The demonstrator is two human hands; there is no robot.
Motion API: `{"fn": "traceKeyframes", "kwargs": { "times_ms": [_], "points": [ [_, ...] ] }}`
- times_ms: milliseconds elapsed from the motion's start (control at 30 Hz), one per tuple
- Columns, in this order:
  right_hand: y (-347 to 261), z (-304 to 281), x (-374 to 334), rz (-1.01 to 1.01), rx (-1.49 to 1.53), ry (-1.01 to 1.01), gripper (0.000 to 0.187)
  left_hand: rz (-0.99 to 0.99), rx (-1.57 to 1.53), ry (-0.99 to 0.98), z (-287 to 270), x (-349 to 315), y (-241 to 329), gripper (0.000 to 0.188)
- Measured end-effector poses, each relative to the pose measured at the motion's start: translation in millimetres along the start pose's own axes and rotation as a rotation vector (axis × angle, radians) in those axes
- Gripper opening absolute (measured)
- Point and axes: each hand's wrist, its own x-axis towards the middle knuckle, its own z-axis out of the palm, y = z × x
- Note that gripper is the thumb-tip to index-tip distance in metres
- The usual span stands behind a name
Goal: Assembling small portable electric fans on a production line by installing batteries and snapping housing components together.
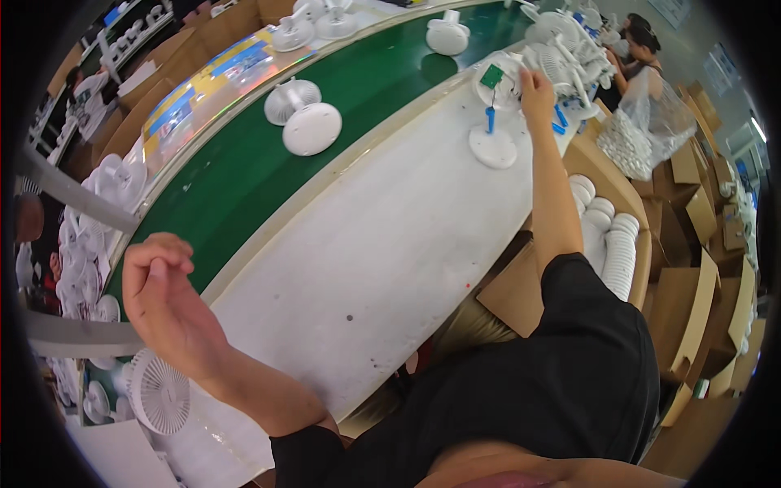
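Note:
At the far right of the bench, my right hand point(535, 96) is closed at the edge of a small white desk fan point(506, 91). A green circuit board point(491, 76) shows at the fan's opened back, and a blue cylindrical part point(490, 120) hangs below it. The fan's round white base point(493, 148) rests on the bench. What lies under my fingertips is partly hidden. My left hand point(167, 297) is raised at the near left, over the belt's edge, with its fingers curled in. Nothing shows in it.
A green conveyor belt point(232, 175) runs along the bench point(366, 236), carrying white fans point(313, 128). More fans point(561, 49) are piled beyond my right hand, near blue parts point(560, 122). Right of the bench, a cardboard box point(643, 236) holds stacked white discs point(620, 256). Co-workers sit farther off.

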Motion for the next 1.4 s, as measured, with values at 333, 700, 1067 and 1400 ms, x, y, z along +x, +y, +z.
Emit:
{"fn": "traceKeyframes", "kwargs": {
  "times_ms": [333, 700, 1067, 1400],
  "points": [
    [-244.9, 44.4, -57.2, -0.207, 0.138, -0.374, 0.034, -0.024, 0.112, -0.066, 4.5, -7.6, 1.5, 0.014],
    [-346.4, 76.4, -145.7, -0.154, 0.5, -1.136, 0.021, -0.12, 0.601, -0.265, 24.1, -10.7, -1.9, 0.061],
    [-356.5, 85.3, -146.7, -0.174, 0.583, -1.249, 0.018, -0.039, 0.787, -0.377, 43.4, -3.3, -2.1, 0.049],
    [-353.7, 84.2, -146.7, -0.291, 0.599, -1.259, 0.016, -0.106, 0.688, -0.294, 39.4, -3.4, -3.4, 0.012]
  ]
}}
